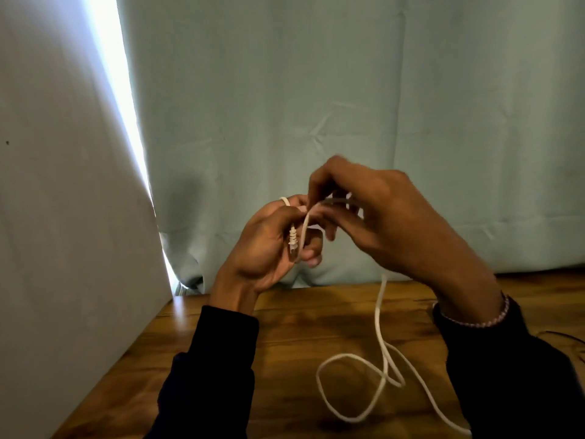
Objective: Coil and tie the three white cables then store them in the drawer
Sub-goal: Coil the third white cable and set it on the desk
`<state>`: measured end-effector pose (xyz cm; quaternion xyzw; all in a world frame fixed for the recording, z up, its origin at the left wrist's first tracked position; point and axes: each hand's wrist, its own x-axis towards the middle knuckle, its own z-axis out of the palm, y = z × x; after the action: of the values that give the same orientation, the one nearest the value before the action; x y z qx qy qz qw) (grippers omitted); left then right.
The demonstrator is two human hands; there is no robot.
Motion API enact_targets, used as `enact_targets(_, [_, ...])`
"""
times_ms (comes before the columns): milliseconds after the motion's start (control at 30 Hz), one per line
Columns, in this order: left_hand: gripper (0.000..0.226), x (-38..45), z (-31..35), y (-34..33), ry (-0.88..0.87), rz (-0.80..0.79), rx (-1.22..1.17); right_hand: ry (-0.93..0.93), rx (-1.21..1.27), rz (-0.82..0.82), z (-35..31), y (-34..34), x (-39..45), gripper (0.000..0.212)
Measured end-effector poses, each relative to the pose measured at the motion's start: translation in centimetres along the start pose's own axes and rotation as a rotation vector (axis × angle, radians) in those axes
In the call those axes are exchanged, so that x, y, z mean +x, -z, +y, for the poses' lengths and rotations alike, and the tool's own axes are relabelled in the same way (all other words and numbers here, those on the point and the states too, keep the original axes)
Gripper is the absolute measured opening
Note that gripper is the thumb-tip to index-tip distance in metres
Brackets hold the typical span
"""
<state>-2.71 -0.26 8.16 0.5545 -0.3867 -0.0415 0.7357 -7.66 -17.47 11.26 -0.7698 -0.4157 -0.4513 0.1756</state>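
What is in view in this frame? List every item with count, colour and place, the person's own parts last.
white cable: one visible, white; its upper end with the connector is held in both hands, the rest hangs down and lies in loose loops on the table
table: one, brown wood, lower half of the view
curtain: one, pale green, behind the table
white panel: one, white, left side
bracelet: one, pinkish beads, on the right wrist
sleeves: two, dark, on both forearms
left hand: closed on the cable's connector end
right hand: pinching the cable above the left hand
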Motion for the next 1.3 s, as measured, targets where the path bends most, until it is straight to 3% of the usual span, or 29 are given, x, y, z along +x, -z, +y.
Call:
enact_targets(133, [0.055,0.0,-0.1,0.0,0.079,-0.087,0.057,-0.04,-0.037,0.321,1.8,-1.1,0.0,0.027])
enact_targets(200, [0.065,0.2,-0.2,-0.4,0.119,-0.131,0.019,-0.054,-0.076,0.385,2.6,-1.4,-0.3,0.027])
enact_targets(400, [0.038,0.0,0.1,-0.3,0.127,-0.234,-0.124,0.016,0.033,0.4,3.2,-3.2,-0.2,0.017])
enact_targets(500, [0.032,-0.3,0.4,-0.1,0.091,-0.366,-0.252,-0.042,0.146,0.293,2.8,-3.9,-0.2,0.023])
enact_targets(567, [0.039,-0.2,0.7,-0.2,0.089,-0.405,-0.334,-0.216,0.294,0.175,2.2,-4.0,0.0,0.035])
enact_targets(633, [0.045,-0.3,0.9,-0.2,0.091,-0.393,-0.369,-0.378,0.341,-0.002,1.6,-4.1,0.1,0.044])
enact_targets(733, [0.053,-0.2,0.8,-0.4,0.01,-0.27,-0.32,-0.399,0.257,-0.294,1.1,-4.7,-0.2,0.056])
enact_targets(867, [0.055,0.3,0.7,-0.6,-0.003,-0.278,-0.462,-0.476,0.163,-0.599,0.3,-4.5,-0.4,0.021])
enact_targets(1033, [0.067,0.8,0.3,-0.6,-0.081,-0.272,-0.574,-0.43,0.11,-0.832,-1.1,-3.7,-0.2,0.015])
enact_targets(1133, [0.07,1.0,0.2,0.0,-0.174,-0.182,-0.519,-0.341,0.019,-1.004,-2.1,-3.2,-0.2,0.028])
enact_targets(1200, [0.072,1.0,0.1,0.8,-0.207,-0.121,-0.461,-0.291,-0.018,-1.021,-2.9,-2.7,-0.4,0.029])
enact_targets(1300, [0.071,1.1,0.0,1.5,-0.205,-0.046,-0.415,-0.269,-0.058,-0.857,-3.6,-1.4,-0.5,0.028])
